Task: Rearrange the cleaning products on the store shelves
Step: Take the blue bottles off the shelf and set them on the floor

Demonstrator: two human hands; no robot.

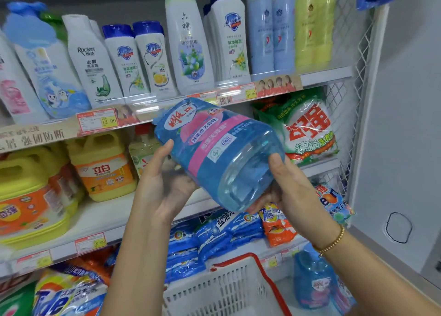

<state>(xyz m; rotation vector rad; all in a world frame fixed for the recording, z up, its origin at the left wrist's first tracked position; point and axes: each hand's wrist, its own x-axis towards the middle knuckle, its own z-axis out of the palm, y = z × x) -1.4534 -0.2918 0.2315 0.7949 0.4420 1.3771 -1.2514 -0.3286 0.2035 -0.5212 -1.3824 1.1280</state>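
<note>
- A white basket (229, 292) with a red rim sits lowest and nearest; a second jug (312, 282), also blue, stands just right of it.
- The left hand (164, 184) cups the jug (222, 148) from below its side, thumb up along the label.
- The right hand (293, 191), a bracelet (334, 241) at its wrist, grips the jug's base, thumb over the edge and fingers curled beneath.
- The jug, blue with a pink label, hangs tilted between both hands before the middle shelf, base towards the camera.
- Behind it stand yellow jugs (105, 170) on the left and a green-and-white bag (307, 127) on the right; blue bags (214, 234) lie one shelf lower.
- Bottles (191, 43) line the top shelf.
</note>
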